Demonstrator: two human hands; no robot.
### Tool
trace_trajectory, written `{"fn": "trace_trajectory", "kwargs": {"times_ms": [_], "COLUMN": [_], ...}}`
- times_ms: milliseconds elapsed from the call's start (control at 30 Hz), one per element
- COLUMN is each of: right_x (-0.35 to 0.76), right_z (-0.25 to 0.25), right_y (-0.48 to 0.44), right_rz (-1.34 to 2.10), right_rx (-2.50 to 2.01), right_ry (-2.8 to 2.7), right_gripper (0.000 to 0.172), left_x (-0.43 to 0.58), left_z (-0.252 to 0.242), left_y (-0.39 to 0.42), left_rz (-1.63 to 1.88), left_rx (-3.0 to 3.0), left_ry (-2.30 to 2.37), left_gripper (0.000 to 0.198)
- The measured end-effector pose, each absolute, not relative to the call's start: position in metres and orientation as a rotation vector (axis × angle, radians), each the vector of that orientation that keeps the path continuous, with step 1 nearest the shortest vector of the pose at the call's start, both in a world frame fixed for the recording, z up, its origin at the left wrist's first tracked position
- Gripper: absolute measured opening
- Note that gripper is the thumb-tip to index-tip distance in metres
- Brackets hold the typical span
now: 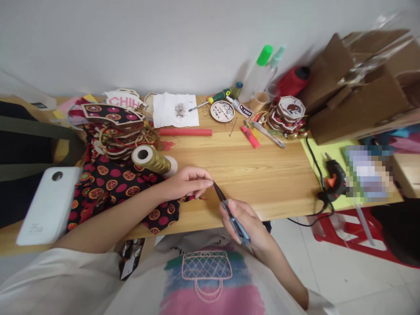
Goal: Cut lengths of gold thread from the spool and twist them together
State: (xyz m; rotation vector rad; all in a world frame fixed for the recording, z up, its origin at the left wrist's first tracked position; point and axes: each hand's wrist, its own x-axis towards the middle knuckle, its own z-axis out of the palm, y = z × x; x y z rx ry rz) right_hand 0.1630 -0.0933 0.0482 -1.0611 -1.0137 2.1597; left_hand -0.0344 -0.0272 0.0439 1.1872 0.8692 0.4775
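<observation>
Just below the middle of the frame, your right hand (244, 221) is wrapped round the handles of what looks like a pair of pliers (235, 223), their dark nose pointing up and left; whether the jaws meet is too fine to tell. The tip comes right to your left hand (190, 181), whose thumb and fingers are drawn into a pinch; you cannot tell if anything tiny sits in it. With tip and fingertips this near, a slip or a hard squeeze could nip your skin. Your left forearm crosses the patterned cloth (113, 183), left of centre, so an elbow drag might pull it. The thread spool (157, 162) leans just beyond your left wrist, and a knock could roll it. At right, the glue gun's cord (303, 224) loops off the table edge (278, 214), where a snag could tug the glue gun (337, 180) down.
</observation>
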Motion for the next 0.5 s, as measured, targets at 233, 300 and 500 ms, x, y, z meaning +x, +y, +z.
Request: {"fn": "trace_trajectory", "kwargs": {"times_ms": [233,300,500], "right_x": [0.1613,0.1619,0.1657], "right_z": [0.0418,0.0427,0.0454], "right_y": [-0.0938,-0.0934,-0.0925], "right_rz": [2.199,2.201,2.174], "right_rx": [-0.993,-0.981,-1.069], "right_ry": [-0.887,-0.876,-0.887], "right_gripper": [0.043,0.043,0.045], "left_x": [-0.0362,-0.0365,-0.0361], "left_z": [0.0397,0.0389,0.0379], "left_y": [-0.0276,-0.0276,-0.0277], "left_rz": [0.471,0.48,0.5], "left_rx": [1.151,1.149,1.138], "left_ry": [0.846,0.841,0.848], "left_gripper": [0.033,0.032,0.029]}}
